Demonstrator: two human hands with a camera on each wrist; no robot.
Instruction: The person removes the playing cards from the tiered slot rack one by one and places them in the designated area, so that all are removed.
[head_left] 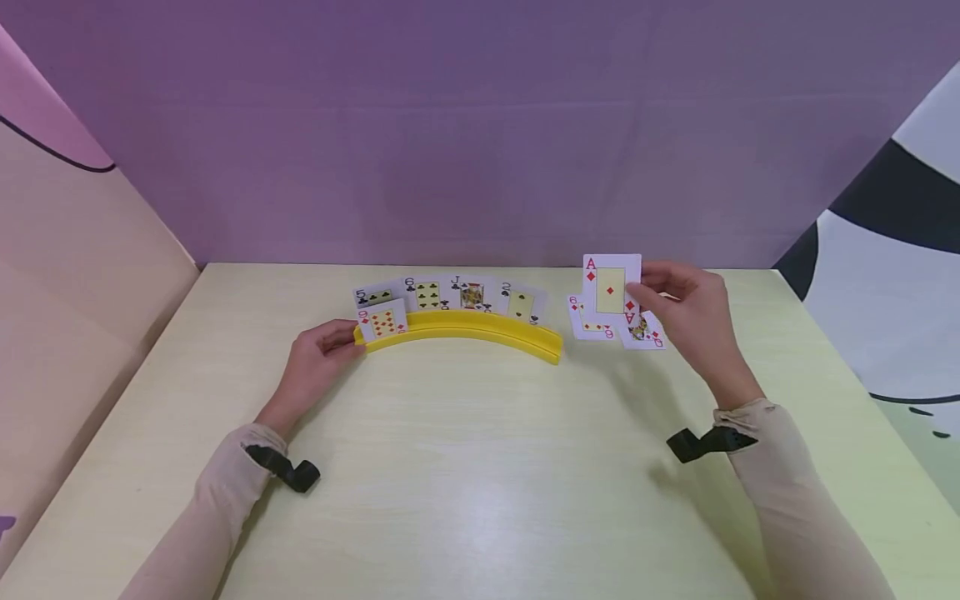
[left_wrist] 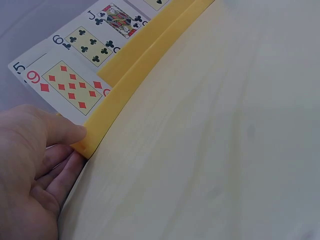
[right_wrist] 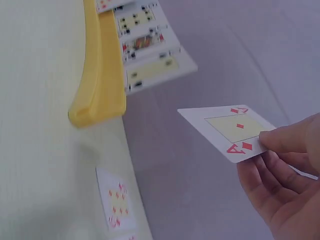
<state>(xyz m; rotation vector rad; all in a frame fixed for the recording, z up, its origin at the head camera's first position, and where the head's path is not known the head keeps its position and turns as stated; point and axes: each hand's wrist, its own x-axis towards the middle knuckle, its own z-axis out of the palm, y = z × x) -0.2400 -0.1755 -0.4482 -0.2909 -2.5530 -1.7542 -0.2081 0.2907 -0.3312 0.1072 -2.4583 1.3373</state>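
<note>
My left hand point(head_left: 321, 354) pinches the left end of a curved yellow card holder point(head_left: 480, 325) between thumb and fingers. In its front slot at that end stands the nine of diamonds point(left_wrist: 70, 87), partly covering the five of clubs point(head_left: 375, 295). Behind it, the back row continues with the six of clubs point(head_left: 427, 293), the jack of clubs point(head_left: 472, 294) and a black two point(head_left: 521, 303). My right hand point(head_left: 693, 321) pinches the ace of diamonds point(right_wrist: 240, 127) by its edge, raised to the right of the holder, face visible.
On the table point(head_left: 465, 467) below the raised ace lie the six of diamonds point(head_left: 592, 331) and a red face card point(head_left: 651, 337), both partly hidden in the head view. A purple backdrop point(head_left: 480, 133) rises behind the table's back edge. Each sleeve carries a black wrist mount.
</note>
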